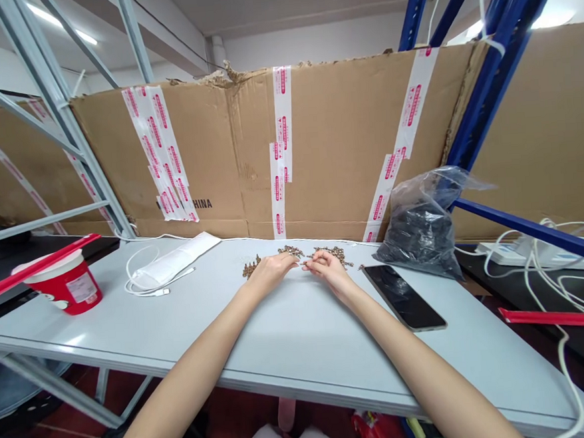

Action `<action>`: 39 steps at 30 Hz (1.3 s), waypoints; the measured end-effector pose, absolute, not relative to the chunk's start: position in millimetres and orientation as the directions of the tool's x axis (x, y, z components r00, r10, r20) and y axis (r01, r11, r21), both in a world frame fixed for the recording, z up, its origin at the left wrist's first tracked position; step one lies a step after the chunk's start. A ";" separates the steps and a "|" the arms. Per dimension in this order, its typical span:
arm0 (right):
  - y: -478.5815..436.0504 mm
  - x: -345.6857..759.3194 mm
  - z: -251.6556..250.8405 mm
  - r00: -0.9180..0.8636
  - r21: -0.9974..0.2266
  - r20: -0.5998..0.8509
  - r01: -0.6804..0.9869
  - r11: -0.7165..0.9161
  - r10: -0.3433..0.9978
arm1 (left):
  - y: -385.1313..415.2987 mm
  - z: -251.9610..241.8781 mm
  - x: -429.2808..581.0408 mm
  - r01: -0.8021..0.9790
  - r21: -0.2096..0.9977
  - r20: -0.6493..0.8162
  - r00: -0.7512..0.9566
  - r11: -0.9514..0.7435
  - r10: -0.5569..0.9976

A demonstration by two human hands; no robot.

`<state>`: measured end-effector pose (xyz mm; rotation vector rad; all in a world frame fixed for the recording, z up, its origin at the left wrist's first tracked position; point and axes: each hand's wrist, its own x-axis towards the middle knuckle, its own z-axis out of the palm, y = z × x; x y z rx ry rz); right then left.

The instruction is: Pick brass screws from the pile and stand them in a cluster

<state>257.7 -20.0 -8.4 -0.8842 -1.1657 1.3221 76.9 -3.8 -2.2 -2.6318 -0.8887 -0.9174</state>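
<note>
Head view, left to right:

1. Left hand point(270, 274) lies on the white table point(130, 330), its fingers point(289, 261) curled rightward, half closed, any hold hidden, a cluster of small tan pieces point(251, 267) just beside them
2. Second cluster point(290, 251) sits just far of the fingertips, the clusters forming a loose left-right band
3. Right hand point(331, 271) is nearer the third cluster point(335, 254), finger and thumb nearly pinched, any catch too small to tell
4. Pieces look rough, brown, thinly heaped
</note>
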 end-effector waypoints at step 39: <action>-9.6 288.6 -25.0 -0.284 0.027 0.431 0.953 0.303 0.856 | 11.7 32.0 -17.1 0.939 0.258 -0.034 0.246 -0.229 0.969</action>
